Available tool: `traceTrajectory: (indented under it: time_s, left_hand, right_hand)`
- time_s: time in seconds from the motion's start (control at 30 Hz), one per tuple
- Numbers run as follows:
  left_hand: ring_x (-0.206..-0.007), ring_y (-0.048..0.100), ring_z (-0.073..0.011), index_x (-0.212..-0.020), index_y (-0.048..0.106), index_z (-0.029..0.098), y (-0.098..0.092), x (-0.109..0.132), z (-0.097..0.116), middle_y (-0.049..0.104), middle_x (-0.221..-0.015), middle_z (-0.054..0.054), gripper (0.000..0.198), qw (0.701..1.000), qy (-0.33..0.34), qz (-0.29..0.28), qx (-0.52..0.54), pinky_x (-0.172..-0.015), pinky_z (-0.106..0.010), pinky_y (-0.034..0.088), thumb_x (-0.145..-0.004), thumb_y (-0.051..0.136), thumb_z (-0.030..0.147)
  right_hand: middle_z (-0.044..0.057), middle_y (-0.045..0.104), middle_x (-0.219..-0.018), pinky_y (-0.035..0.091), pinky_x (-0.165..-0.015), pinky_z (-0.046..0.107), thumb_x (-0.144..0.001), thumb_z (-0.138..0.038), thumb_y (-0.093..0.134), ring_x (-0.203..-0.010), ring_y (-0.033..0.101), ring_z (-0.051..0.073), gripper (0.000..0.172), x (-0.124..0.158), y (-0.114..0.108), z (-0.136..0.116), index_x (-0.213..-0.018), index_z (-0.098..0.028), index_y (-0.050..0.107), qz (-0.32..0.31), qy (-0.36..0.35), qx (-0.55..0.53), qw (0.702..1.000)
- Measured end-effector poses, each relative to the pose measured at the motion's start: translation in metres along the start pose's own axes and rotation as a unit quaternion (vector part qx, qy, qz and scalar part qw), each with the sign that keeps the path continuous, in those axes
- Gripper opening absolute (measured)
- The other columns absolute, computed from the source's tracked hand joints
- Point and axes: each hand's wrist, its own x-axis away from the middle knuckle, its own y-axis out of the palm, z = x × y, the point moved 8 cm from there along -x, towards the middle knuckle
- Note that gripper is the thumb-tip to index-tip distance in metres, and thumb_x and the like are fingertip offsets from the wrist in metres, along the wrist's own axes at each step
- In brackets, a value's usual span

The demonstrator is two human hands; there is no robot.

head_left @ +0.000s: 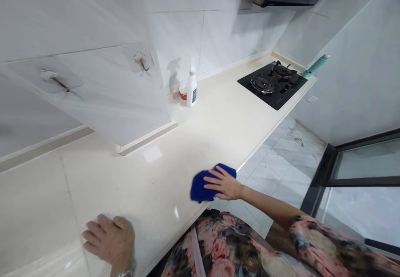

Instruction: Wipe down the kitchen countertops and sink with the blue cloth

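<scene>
A blue cloth [200, 185] lies bunched near the front edge of the cream countertop [150, 177]. My right hand [223, 183] rests flat on top of it, fingers spread and pressing it onto the counter. My left hand [108, 237] lies palm down on the counter at the lower left, fingers stretched out, holding nothing.
A white spray bottle [191, 87] and a small red cup [183, 92] stand by the tiled wall. A black gas hob [271, 84] is set in the far counter, with a teal object [317, 65] beyond it. Two wall hooks [142, 60] hang left. Tiled floor and a glass door [359, 173] lie right.
</scene>
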Motion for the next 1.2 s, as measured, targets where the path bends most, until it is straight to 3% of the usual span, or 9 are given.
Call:
traceTrajectory:
  time_s: [0.17, 0.3, 0.37, 0.5, 0.7, 0.83, 0.97, 1.03, 1.2]
  left_hand:
    - [-0.155, 0.026, -0.0459, -0.14, 0.055, 0.005, -0.008, 0.005, -0.002, 0.038, -0.162, -0.031, 0.063, 0.998, -0.044, 0.016, 0.036, -0.123, -0.073, 0.019, -0.089, 0.044, 0.04]
    - [-0.155, 0.034, -0.0368, -0.133, 0.064, 0.01, -0.016, 0.009, -0.033, 0.049, -0.159, -0.023, 0.053, 0.956, -0.172, 0.041, 0.235, -0.13, -0.063, 0.018, -0.087, 0.053, 0.033]
    - [-0.148, 0.047, -0.0301, -0.13, 0.066, 0.014, -0.024, 0.015, -0.054, 0.059, -0.15, -0.018, 0.048, 0.899, -0.242, 0.083, 0.356, -0.13, -0.056, 0.026, -0.087, 0.053, 0.033]
    - [-0.123, 0.068, -0.0237, -0.127, 0.063, 0.012, -0.052, 0.021, -0.087, 0.071, -0.129, -0.017, 0.046, 0.819, -0.305, 0.155, 0.46, -0.119, -0.048, 0.048, -0.088, 0.051, 0.033]
    - [-0.099, 0.073, -0.0137, -0.124, 0.064, 0.018, -0.118, 0.034, -0.146, 0.072, -0.11, -0.006, 0.047, 0.686, -0.415, 0.297, 0.519, -0.115, -0.04, 0.051, -0.078, 0.054, 0.016]
    - [-0.093, 0.071, -0.0122, -0.12, 0.063, 0.02, -0.163, 0.045, -0.179, 0.069, -0.104, -0.002, 0.049, 0.68, -0.418, 0.359, 0.485, -0.105, -0.035, 0.057, -0.073, 0.052, 0.016]
    - [-0.102, 0.07, -0.0192, -0.126, 0.059, 0.02, -0.193, 0.05, -0.192, 0.066, -0.098, -0.005, 0.052, 0.752, -0.404, 0.343, 0.391, -0.098, -0.043, 0.061, -0.076, 0.046, 0.023]
    - [-0.1, 0.07, -0.0203, -0.125, 0.059, 0.02, -0.197, 0.052, -0.191, 0.065, -0.096, -0.005, 0.05, 0.766, -0.403, 0.333, 0.374, -0.095, -0.044, 0.061, -0.077, 0.047, 0.028]
    - [-0.082, 0.068, -0.0154, -0.108, 0.066, 0.018, -0.174, 0.056, -0.174, 0.068, -0.087, -0.001, 0.034, 0.735, -0.387, 0.311, 0.461, -0.088, -0.036, 0.059, -0.079, 0.059, 0.033]
  right_hand:
    - [0.005, 0.031, -0.17, 0.017, -0.127, 0.066, -0.104, -0.037, 0.046, -0.159, 0.019, 0.034, 0.059, 0.034, -0.024, 0.076, -0.162, -0.028, 0.039, 0.008, 0.128, 0.112, 0.985]
    - [0.01, 0.02, -0.172, 0.021, -0.124, 0.071, -0.104, -0.034, 0.041, -0.159, 0.013, 0.04, 0.063, 0.026, -0.03, 0.077, -0.164, -0.018, 0.033, 0.048, 0.208, 0.173, 0.961]
    - [0.011, 0.017, -0.173, 0.019, -0.122, 0.074, -0.103, -0.034, 0.043, -0.159, 0.008, 0.043, 0.067, 0.012, -0.021, 0.05, -0.166, -0.018, 0.028, 0.043, 0.171, 0.169, 0.97]
    - [0.005, 0.021, -0.173, 0.012, -0.122, 0.078, -0.1, -0.037, 0.051, -0.159, 0.003, 0.043, 0.072, -0.029, 0.008, -0.031, -0.166, -0.029, 0.026, -0.031, -0.034, 0.088, 0.995]
    - [-0.003, 0.036, -0.167, 0.005, -0.125, 0.075, -0.096, -0.037, 0.063, -0.161, -0.002, 0.036, 0.066, -0.123, 0.044, -0.146, -0.159, -0.036, 0.042, -0.123, -0.278, -0.074, 0.95]
    - [-0.005, 0.04, -0.165, 0.007, -0.128, 0.071, -0.096, -0.04, 0.067, -0.162, 0.002, 0.032, 0.06, -0.179, 0.066, -0.23, -0.153, -0.034, 0.051, -0.108, -0.422, -0.117, 0.893]
    - [-0.009, 0.034, -0.167, 0.01, -0.13, 0.065, -0.098, -0.045, 0.067, -0.161, 0.009, 0.03, 0.055, -0.226, 0.09, -0.298, -0.151, -0.038, 0.053, -0.091, -0.47, -0.102, 0.872]
    - [-0.007, 0.033, -0.168, 0.013, -0.13, 0.065, -0.097, -0.045, 0.069, -0.161, 0.012, 0.03, 0.057, -0.254, 0.1, -0.318, -0.151, -0.039, 0.052, -0.097, -0.453, -0.101, 0.88]
    - [-0.002, 0.033, -0.169, 0.011, -0.129, 0.067, -0.099, -0.043, 0.067, -0.16, 0.012, 0.031, 0.064, -0.341, 0.11, -0.322, -0.158, -0.036, 0.043, -0.129, -0.363, -0.11, 0.916]
